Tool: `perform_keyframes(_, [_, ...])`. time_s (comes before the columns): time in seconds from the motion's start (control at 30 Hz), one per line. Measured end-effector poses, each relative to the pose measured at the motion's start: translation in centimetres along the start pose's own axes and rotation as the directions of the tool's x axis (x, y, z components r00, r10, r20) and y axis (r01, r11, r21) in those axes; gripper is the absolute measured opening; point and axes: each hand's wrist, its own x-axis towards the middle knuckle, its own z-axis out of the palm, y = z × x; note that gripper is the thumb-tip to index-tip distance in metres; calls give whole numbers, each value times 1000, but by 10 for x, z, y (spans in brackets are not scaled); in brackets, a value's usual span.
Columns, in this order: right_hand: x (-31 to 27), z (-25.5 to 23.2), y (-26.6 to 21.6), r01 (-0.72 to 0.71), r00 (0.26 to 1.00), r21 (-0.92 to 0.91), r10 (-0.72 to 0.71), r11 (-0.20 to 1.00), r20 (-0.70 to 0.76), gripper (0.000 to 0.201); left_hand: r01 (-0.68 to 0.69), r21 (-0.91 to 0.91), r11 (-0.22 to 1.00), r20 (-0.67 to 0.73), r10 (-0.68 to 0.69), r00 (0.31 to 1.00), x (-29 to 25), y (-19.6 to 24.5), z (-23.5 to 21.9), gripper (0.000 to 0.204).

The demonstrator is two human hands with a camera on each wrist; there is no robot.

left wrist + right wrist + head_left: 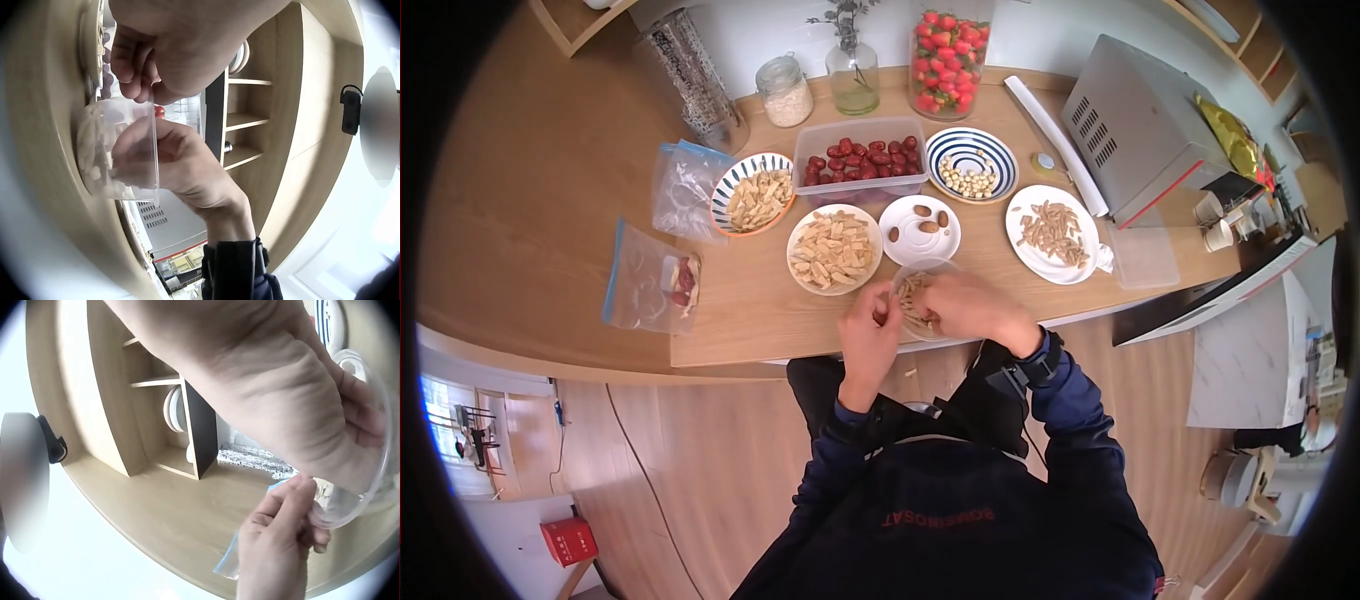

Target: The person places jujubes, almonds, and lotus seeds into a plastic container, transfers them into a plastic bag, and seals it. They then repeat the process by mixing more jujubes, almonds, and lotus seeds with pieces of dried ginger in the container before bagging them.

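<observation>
At the table's front edge stands a clear plastic tub (927, 266) with thin tan pieces (913, 291) in it. My left hand (872, 332) pinches its rim between thumb and fingers, as the left wrist view also shows. Over the rim reaches my right hand (980, 308), its bent fingers (129, 145) down among the pieces and seen through the wall; whether they grip any I cannot tell. Just beyond the tub lies a small white plate (908, 247) with several brown nuts. To its left is a round bowl (794, 274) of pale dried slices.
Behind stand a bin (858, 190) of red dates, a blue-striped plate (1004, 160) of round pale pieces and a striped bowl (720, 205). A white plate (1086, 222) of tan pieces lies right, near the grey oven (1135, 130). Zip bags (640, 285) lie left.
</observation>
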Motion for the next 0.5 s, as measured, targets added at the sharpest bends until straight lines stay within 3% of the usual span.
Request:
perform_keyframes(0.07, [2,-2,-2,-14,998,48,11,999,57,6,23,-10,1000,10,-23,1000,0,2,-1,19])
perform_keyframes(0.17, [8,-3,-8,-26,990,-68,35,997,140,4,25,-26,999,7,-25,1000,0,0,0,20])
perform_keyframes(0.37, [12,27,5,23,1000,-109,-22,994,14,7,34,-71,997,-31,-36,999,-3,-5,3,19])
perform_keyframes(0.5, [15,16,6,3,990,-19,-1,1000,143,8,42,-40,998,-14,-43,999,-3,-4,1,18])
